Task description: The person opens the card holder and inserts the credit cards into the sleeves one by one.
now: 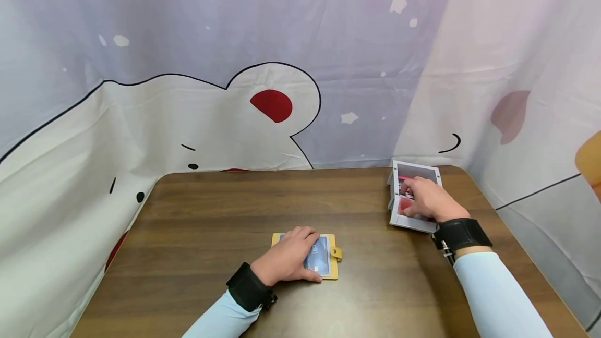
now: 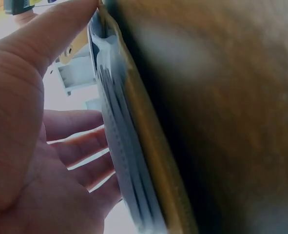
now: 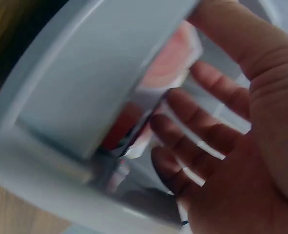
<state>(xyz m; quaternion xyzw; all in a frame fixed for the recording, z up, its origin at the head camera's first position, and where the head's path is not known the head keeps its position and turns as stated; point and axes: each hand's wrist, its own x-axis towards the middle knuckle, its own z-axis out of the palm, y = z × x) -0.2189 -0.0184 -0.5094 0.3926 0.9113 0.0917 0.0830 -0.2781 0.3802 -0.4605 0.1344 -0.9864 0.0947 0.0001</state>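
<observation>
On the table lies a yellow card holder (image 1: 333, 271) with a snap strap, and a blue card (image 1: 320, 258) shows in its clear sleeve. My left hand (image 1: 292, 255) rests across it, thumb by the near edge and fingers stretched over the top. The left wrist view shows its stacked clear sleeves (image 2: 126, 156) from the side. My right hand (image 1: 429, 200) reaches inside a grey box (image 1: 415, 226), fingers loosely bent. In the right wrist view, its fingertips are at the edge of pink-and-white cards (image 3: 165, 63); whether they pinch one is unclear.
The wooden table (image 1: 211, 202) ends at a patterned cloth (image 1: 357, 67) behind it and on both sides. The box stands near the back right corner, close to the cloth. A bare stretch of wood lies between the card holder and the box.
</observation>
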